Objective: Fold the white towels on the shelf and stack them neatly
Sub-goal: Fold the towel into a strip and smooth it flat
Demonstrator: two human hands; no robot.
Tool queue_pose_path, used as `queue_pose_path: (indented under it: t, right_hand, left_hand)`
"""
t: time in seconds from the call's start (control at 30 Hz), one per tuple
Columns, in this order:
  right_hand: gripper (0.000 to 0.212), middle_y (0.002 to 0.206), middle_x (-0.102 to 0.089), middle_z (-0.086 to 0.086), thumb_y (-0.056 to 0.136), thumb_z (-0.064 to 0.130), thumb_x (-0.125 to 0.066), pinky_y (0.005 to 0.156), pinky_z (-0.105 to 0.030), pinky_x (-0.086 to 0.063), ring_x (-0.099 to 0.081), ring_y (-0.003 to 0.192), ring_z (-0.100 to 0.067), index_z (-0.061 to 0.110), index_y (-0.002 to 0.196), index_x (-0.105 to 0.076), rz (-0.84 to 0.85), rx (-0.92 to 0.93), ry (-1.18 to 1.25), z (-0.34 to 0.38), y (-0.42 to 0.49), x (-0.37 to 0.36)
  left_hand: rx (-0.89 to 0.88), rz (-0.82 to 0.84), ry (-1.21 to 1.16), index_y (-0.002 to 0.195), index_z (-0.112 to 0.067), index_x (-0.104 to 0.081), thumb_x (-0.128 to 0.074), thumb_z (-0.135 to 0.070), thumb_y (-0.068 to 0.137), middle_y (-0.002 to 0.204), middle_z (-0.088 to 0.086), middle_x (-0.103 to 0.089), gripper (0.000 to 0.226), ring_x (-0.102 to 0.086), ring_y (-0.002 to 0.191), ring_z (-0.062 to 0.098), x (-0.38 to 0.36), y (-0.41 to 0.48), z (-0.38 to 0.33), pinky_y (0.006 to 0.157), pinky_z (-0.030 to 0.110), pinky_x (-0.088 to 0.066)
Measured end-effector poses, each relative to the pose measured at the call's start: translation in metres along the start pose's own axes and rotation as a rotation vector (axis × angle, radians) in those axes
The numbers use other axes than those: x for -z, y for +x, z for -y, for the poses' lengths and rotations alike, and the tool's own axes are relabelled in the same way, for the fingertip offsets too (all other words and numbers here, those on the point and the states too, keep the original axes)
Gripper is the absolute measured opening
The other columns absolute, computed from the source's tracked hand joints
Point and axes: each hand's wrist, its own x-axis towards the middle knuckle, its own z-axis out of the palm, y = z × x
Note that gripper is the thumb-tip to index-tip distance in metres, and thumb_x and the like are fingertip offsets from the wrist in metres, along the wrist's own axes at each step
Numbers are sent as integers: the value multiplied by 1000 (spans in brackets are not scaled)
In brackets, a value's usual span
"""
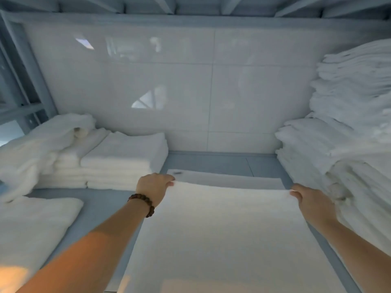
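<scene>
A white towel (224, 233) lies spread on the grey shelf (222, 162), running from the bottom of the view toward the back. My left hand (153, 186), with a bead bracelet on the wrist, pinches the far left corner of its upper layer. My right hand (307, 200) pinches the far right corner. That held edge sits slightly short of the lower layer's far edge (228, 178), which carries a small dark tag at its left end.
Folded white towels (124, 159) are stacked at the back left beside a rumpled heap (36, 149). Another folded towel (31, 231) lies front left. A tall, loose pile of towels (347, 132) fills the right side. A glossy white wall closes the back.
</scene>
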Motion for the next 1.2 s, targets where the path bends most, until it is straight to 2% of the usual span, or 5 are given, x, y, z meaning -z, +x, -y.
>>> queue_pose_path:
  t: [0.3, 0.53, 0.67, 0.87, 1.2]
  right_hand:
    - [17, 64, -53, -5, 87, 4, -60, 54, -31, -37, -49, 63, -23, 8, 71, -58, 128, -9, -57, -27, 63, -70]
    - [30, 159, -1, -5, 99, 17, -39, 114, -36, -19, -2, 146, -21, 15, 127, -48, 513, 90, -309, -39, 113, -150]
    - [30, 158, 10, -3, 101, 21, -35, 117, -41, -12, 8, 146, -19, 17, 130, -44, 644, 93, -255, -51, 133, -164]
    - [12, 127, -47, -5, 97, 20, -43, 102, -33, -33, -39, 131, -25, 31, 99, -46, 748, 154, -160, -58, 146, -162]
    - [22, 105, -46, -4, 86, 26, -52, 85, -33, -43, -56, 90, -21, 29, 66, -43, 669, 266, -258, -43, 135, -142]
  left_hand:
    - [15, 59, 105, 117, -27, -56, -33, -33, 101, 111, 5, -65, 28, -60, 98, 26, -64, 86, -4, 75, 29, -42]
    - [-68, 294, -51, 135, -10, -43, -33, -20, 101, 149, 9, -34, 36, -33, 135, 24, -142, 144, 10, 112, 32, -24]
    - [-124, 442, 23, 137, -15, -42, -29, -26, 102, 159, 7, 2, 38, 3, 146, 25, -147, 175, 15, 118, 45, -5]
    - [-159, 449, -85, 127, -11, -54, -36, -29, 101, 151, 3, -30, 36, -28, 138, 21, -146, 184, 18, 113, 28, -19]
    - [-238, 316, 66, 94, -35, -64, -47, -44, 93, 101, -18, -44, 19, -48, 109, 8, -141, 178, 27, 98, 35, -33]
